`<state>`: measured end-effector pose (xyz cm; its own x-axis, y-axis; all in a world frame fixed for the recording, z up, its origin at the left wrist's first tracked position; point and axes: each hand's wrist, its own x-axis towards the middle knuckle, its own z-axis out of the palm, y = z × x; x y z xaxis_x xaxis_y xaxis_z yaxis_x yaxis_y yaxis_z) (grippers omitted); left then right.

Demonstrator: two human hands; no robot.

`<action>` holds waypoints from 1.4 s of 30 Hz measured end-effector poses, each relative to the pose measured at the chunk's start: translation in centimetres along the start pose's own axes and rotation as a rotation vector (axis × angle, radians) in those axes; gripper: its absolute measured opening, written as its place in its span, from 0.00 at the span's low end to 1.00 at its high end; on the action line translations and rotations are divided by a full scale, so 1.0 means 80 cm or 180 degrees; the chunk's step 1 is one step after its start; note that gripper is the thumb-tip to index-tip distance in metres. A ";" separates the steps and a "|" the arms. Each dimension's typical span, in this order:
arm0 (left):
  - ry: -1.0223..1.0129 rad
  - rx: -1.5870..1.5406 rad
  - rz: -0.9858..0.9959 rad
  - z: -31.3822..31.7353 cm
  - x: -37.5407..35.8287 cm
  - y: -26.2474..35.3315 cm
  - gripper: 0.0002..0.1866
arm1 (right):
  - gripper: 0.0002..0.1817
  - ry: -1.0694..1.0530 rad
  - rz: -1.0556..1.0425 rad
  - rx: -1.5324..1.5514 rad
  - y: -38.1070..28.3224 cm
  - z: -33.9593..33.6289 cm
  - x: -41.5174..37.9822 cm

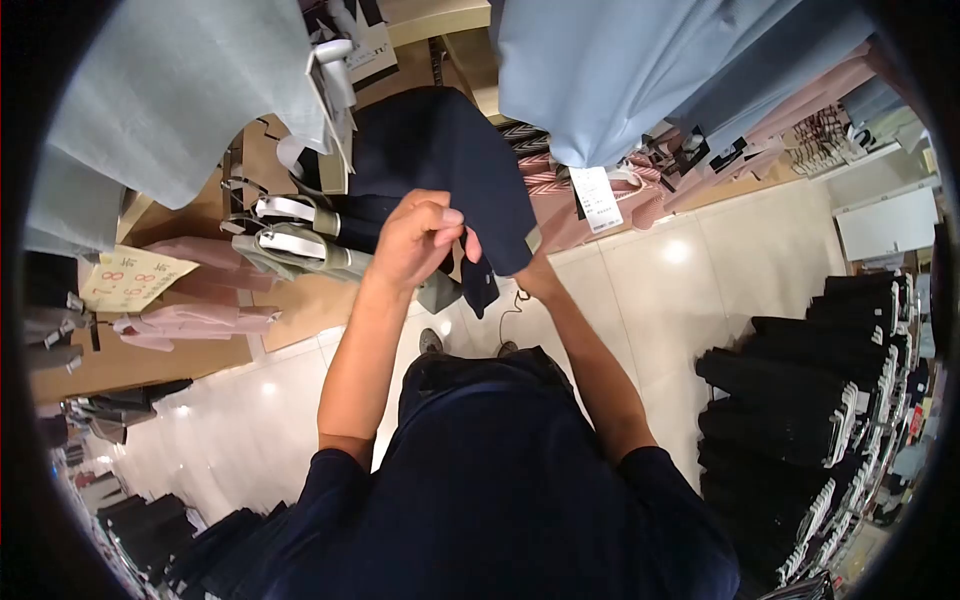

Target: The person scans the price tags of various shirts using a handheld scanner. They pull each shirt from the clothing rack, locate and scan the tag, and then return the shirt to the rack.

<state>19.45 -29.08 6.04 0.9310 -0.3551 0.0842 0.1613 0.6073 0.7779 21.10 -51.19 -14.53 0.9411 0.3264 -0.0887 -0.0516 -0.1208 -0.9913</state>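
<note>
Person wears a dark navy short-sleeved T-shirt (500, 490) of plain knit fabric, no print visible. Sleeve hems end above the elbows; both forearms bare. No watch, rings or bracelets seen on the left hand (415, 240). Right hand hidden behind cloth.

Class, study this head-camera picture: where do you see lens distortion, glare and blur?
Head view: fisheye bends the edges inside a black round border; ceiling lights glare on the glossy pale floor tiles; the left hand gripping the dark navy garment looks sharp; the racks at the rim look softer.
</note>
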 end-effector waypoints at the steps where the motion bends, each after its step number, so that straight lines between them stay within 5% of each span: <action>1: 0.0122 0.0106 0.0130 0.000 0.000 -0.001 0.15 | 0.30 -0.0183 0.0444 0.0294 -0.003 -0.021 -0.007; 2: 0.0234 0.0093 0.0214 -0.003 -0.002 -0.005 0.15 | 0.22 -0.0142 0.0585 0.0038 0.012 -0.041 -0.012; 5: 0.0390 0.0117 0.0430 0.008 -0.004 -0.013 0.15 | 0.23 -0.0238 0.0923 0.0093 0.018 -0.097 -0.035; 8: 0.0482 0.0158 0.0490 0.015 -0.008 -0.028 0.15 | 0.26 -0.0093 0.0030 -0.0211 0.018 -0.103 -0.044; 11: 0.0527 0.0194 0.0547 0.029 -0.014 -0.040 0.15 | 0.45 -0.0265 0.0106 -0.0224 0.011 -0.069 -0.039; 14: 0.0679 0.0301 0.0545 0.044 -0.021 -0.044 0.16 | 0.37 0.0067 -0.0410 -0.0573 0.018 -0.013 -0.031; 18: 0.0992 0.0571 0.0678 0.053 -0.022 -0.042 0.14 | 0.19 0.0280 0.0261 -0.0362 0.059 -0.014 -0.026; 21: 0.1363 0.1159 0.0775 0.013 -0.011 -0.061 0.12 | 0.15 -0.0167 0.1022 0.0110 0.074 -0.070 -0.053; 24: 0.1955 0.1597 0.0674 -0.021 0.000 -0.107 0.12 | 0.15 -0.0189 0.1512 0.2192 0.069 -0.098 -0.090; 27: 0.1877 0.1599 0.0295 -0.026 -0.019 -0.168 0.12 | 0.18 -0.0215 0.1412 0.3077 0.020 -0.098 -0.109; 33: 0.1934 0.1655 -0.1635 -0.030 -0.142 -0.334 0.24 | 0.24 -0.0177 0.1079 0.3433 -0.013 -0.099 -0.125; 35: 0.1686 0.0613 -0.1993 -0.011 -0.159 -0.350 0.31 | 0.24 -0.0161 0.1004 0.3432 -0.026 -0.101 -0.125; 39: 0.0956 -0.0592 -0.1604 0.030 -0.151 -0.322 0.37 | 0.23 -0.0178 0.1125 0.3285 -0.039 -0.097 -0.119; 42: 0.0791 -0.0386 -0.1659 0.021 -0.145 -0.312 0.38 | 0.23 -0.0089 0.1108 0.3205 -0.038 -0.093 -0.112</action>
<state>4.12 -41.32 -13.32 0.7653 -0.4604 -0.4499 0.6409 0.4794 0.5995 15.34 -60.70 -9.97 0.8139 0.4461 -0.3722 -0.5809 0.6151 -0.5331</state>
